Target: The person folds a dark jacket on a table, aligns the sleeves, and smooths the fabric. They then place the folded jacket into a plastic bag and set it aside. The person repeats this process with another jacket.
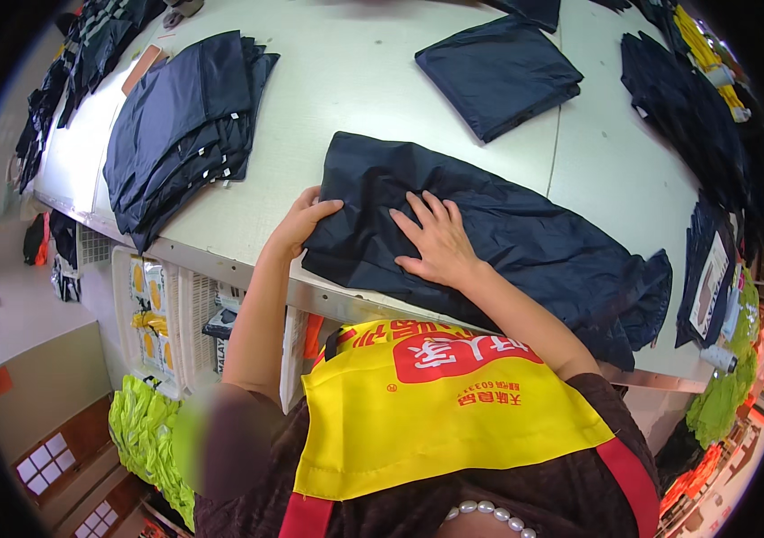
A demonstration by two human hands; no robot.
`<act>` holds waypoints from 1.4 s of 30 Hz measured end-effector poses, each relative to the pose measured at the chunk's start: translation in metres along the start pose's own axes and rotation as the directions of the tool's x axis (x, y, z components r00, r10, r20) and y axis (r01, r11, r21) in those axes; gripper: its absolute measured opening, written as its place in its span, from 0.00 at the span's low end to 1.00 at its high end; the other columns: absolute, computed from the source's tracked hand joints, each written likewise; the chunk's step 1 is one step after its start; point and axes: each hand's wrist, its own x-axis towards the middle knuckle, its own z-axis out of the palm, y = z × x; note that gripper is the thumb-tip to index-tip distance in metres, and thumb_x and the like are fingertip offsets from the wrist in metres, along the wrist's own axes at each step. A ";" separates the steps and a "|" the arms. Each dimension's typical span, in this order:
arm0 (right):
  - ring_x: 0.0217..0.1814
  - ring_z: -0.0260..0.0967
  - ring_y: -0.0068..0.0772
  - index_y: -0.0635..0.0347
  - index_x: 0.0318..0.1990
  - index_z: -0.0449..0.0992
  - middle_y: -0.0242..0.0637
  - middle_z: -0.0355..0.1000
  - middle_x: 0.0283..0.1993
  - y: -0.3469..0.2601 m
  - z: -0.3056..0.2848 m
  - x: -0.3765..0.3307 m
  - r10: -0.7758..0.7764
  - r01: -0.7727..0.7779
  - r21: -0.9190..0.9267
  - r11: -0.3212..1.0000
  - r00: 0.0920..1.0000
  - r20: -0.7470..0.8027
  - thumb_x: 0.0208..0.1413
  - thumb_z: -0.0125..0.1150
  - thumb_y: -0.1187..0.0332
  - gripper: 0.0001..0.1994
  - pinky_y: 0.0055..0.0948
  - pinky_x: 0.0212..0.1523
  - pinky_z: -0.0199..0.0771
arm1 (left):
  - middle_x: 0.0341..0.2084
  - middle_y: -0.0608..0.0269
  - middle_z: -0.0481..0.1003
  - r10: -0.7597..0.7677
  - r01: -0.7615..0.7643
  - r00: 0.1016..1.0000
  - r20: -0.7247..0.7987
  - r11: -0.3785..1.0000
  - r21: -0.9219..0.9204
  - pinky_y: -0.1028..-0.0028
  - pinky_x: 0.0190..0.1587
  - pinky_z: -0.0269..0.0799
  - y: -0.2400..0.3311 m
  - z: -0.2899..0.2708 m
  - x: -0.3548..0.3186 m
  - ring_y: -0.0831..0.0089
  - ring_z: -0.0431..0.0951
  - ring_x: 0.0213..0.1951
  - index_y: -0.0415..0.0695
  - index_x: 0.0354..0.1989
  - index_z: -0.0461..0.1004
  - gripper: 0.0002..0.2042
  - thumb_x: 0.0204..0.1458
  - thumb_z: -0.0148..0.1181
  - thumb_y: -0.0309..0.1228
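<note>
Left hand point(296, 224) pinching left end of navy garment point(534, 235) on counter point(337, 85). Right hand point(442, 244) splayed on top, unclenched.

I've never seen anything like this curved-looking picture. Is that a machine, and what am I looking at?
No machine is working here: a person uses two bare hands. The single picture comes from a wide fisheye camera worn on that person's head, looking down, so straight edges bend near the rim. On the long white table lie a wrinkled dark navy cloth piece, a flat, folded dark navy bundle beyond it, and a fanned stack of dark cloth at the left. The right hand rests, fingers spread, on the wrinkled piece; the left hand touches its left edge, though how firm that grip is, I cannot tell.
</note>
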 end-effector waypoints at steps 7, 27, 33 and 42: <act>0.64 0.52 0.51 0.59 0.55 0.66 0.52 0.60 0.60 -0.001 0.017 0.004 -0.010 0.012 0.049 0.999 0.999 -0.039 0.44 0.61 0.55 0.30 0.48 0.64 0.46 | 0.34 0.52 0.77 0.269 -0.388 0.906 0.326 0.836 0.389 0.72 0.41 0.72 0.046 0.061 -0.025 0.63 0.78 0.35 0.33 0.42 0.71 0.17 0.42 0.58 0.26; 0.65 0.54 0.48 0.56 0.59 0.64 0.38 0.59 0.64 0.064 -0.002 0.001 0.106 -0.089 0.108 0.990 0.981 -0.162 0.52 0.52 0.70 0.24 0.47 0.62 0.53 | 0.35 0.49 0.74 0.295 -0.526 0.839 0.458 0.658 0.539 0.67 0.38 0.72 -0.009 0.133 -0.045 0.54 0.75 0.35 0.39 0.50 0.70 0.23 0.47 0.62 0.39; 0.61 0.61 0.48 0.60 0.54 0.70 0.45 0.65 0.58 0.111 -0.035 0.018 -0.152 0.116 0.492 0.863 0.988 0.033 0.48 0.58 0.72 0.22 0.38 0.61 0.60 | 0.62 0.55 0.58 0.581 -0.675 0.550 0.600 -0.113 0.729 0.46 0.62 0.41 -0.037 0.132 -0.008 0.60 0.52 0.65 0.46 0.60 0.61 0.34 0.48 0.54 0.53; 0.55 0.65 0.50 0.68 0.52 0.67 0.55 0.67 0.52 0.363 -0.145 0.117 0.400 -0.457 0.003 0.889 0.774 -0.492 0.38 0.67 0.59 0.33 0.35 0.57 0.63 | 0.63 0.56 0.57 0.552 -0.643 0.595 0.583 -0.108 0.758 0.43 0.62 0.37 -0.031 0.139 -0.010 0.61 0.50 0.66 0.46 0.59 0.64 0.32 0.49 0.51 0.55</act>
